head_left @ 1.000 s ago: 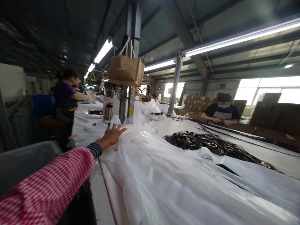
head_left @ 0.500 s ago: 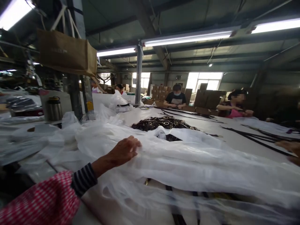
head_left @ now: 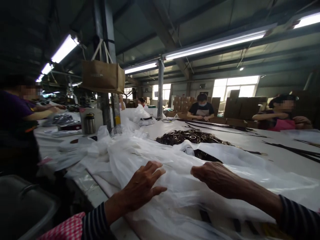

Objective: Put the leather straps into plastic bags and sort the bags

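A wide heap of thin, clear plastic sheeting (head_left: 172,180) lies crumpled over the table in front of me. My left hand (head_left: 143,182) is open above its left part, with thumb and fingers apart. At the middle of the sheeting my right hand (head_left: 216,176) is closed, its knuckles up and its fingertips hidden beneath; it appears to grip a fold of the plastic. Just beyond it a pile of dark straps with metal rings (head_left: 193,136) rests on the tabletop, partly covered by the sheeting. Dark strips show blurred through the plastic below my right forearm.
Long dark straps (head_left: 225,126) lie across the far side of the white table (head_left: 170,125). A steel flask (head_left: 89,124) stands left, near a post with a brown bag (head_left: 103,76) hanging on it. Co-workers sit across the table, and another person (head_left: 15,120) is at far left.
The view has turned left. My right hand has come from the far right edge to the middle of the sheeting. The fingers of my left hand have spread apart.
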Demonstrator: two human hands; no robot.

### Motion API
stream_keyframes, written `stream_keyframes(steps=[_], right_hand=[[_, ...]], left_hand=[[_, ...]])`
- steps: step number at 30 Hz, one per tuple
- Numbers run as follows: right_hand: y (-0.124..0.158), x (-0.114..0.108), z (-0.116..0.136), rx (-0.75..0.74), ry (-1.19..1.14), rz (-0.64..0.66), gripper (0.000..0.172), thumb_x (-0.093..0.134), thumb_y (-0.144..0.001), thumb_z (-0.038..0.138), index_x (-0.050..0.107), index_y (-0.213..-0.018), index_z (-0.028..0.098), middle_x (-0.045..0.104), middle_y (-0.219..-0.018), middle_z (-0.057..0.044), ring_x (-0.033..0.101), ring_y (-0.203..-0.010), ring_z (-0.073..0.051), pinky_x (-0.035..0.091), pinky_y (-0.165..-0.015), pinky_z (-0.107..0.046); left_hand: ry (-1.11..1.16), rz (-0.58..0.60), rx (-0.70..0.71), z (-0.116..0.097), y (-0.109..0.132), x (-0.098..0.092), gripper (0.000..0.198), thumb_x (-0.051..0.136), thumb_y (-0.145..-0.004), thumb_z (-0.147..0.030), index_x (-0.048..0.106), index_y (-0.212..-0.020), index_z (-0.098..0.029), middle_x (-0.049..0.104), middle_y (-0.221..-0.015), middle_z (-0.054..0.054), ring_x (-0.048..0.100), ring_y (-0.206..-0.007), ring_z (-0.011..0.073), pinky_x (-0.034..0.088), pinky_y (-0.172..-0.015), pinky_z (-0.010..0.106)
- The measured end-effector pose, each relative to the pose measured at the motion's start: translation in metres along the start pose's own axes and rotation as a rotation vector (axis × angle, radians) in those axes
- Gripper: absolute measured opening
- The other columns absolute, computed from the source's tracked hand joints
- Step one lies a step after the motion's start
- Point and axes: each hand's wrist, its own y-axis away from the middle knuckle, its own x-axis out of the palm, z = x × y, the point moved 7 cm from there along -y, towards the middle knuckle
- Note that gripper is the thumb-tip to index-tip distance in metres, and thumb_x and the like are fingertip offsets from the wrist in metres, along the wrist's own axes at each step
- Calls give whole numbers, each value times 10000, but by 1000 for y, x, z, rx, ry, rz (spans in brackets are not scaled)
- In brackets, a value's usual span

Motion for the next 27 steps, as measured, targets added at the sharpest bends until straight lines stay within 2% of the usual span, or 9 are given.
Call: stream_keyframes(steps=[2, 4, 6, 8, 11, 15, 19, 24, 27], right_hand=[[-18, 10, -9, 47, -14, 65, 146, 520, -840, 93, 625, -813, 192, 650, -713, -31, 591, -649, -178, 315, -583, -299], [-41, 11, -22, 123, -96, -29, 193, 473, -921, 159, 623, -807, 202, 658, -740, -26, 606, -687, -174, 328, -606, -297], [-67, 11, -32, 171, -192, -188, 230, 437, -994, 270, 649, -924, 214, 697, -923, -43, 639, -839, -193, 395, -705, -302], [-96, 20, -33, 182, -244, -243, 241, 472, -1000, 358, 645, -1093, 219, 675, -1161, -79, 619, -1048, -236, 432, -845, -340], [-138, 41, -22, 193, -234, -166, 386, 554, -954, 422, 587, -1268, 200, 606, -1315, -140, 531, -1223, -309, 428, -947, -421], [-177, 66, -5, 195, -230, -32, 608, 628, -885, 503, 508, -1394, 193, 621, -1300, -167, 532, -1230, -343, 423, -969, -469], [-199, 80, -10, 210, -216, 48, 611, 682, -839, 485, 558, -1377, 224, 672, -1247, -133, 612, -1160, -306, 446, -927, -388], [-216, 75, -38, 298, -109, -34, 397, 530, -942, 343, 607, -1306, 206, 709, -1121, -152, 662, -1068, -319, 438, -859, -385], [-220, 74, -45, 322, -70, -41, 353, 491, -959, 285, 612, -1271, 172, 711, -1110, -171, 666, -1069, -331, 438, -829, -387]], left_hand=[[-131, -59, -78, 7, -5, 3, 705, 633, -902, -593, 430, -1463, -218, 406, -1552, 154, 341, -1432, 359, 340, -1148, 589], [-194, -62, -150, 16, -6, 14, 806, 589, -881, -683, 403, -1493, -192, 487, -1474, 178, 417, -1369, 377, 323, -1143, 628], [-210, -47, -209, 25, -3, 29, 774, 529, -902, -704, 453, -1459, -172, 586, -1342, 162, 518, -1255, 351, 356, -1127, 602], [-220, -54, -235, 31, 2, 44, 726, 520, -915, -691, 487, -1430, -181, 594, -1328, 147, 532, -1234, 341, 376, -1122, 574], [-218, -113, -213, 34, 14, 64, 727, 522, -925, -672, 432, -1482, -214, 523, -1442, 142, 465, -1325, 354, 383, -1124, 554], [-225, -179, -182, 34, 25, 81, 717, 434, -968, -654, 364, -1528, -211, 499, -1477, 154, 442, -1358, 370, 382, -1117, 571], [-253, -233, -152, 30, 26, 80, 696, 390, -988, -639, 377, -1519, -190, 528, -1460, 168, 478, -1341, 369, 417, -1084, 558], [-293, -258, -88, 27, 21, 73, 737, 547, -901, -677, 474, -1438, -177, 620, -1361, 175, 610, -1170, 365, 519, -938, 525], [-333, -346, -58, 27, 19, 71, 768, 590, -851, -712, 512, -1392, -172, 663, -1292, 166, 641, -1099, 356, 542, -879, 507]])
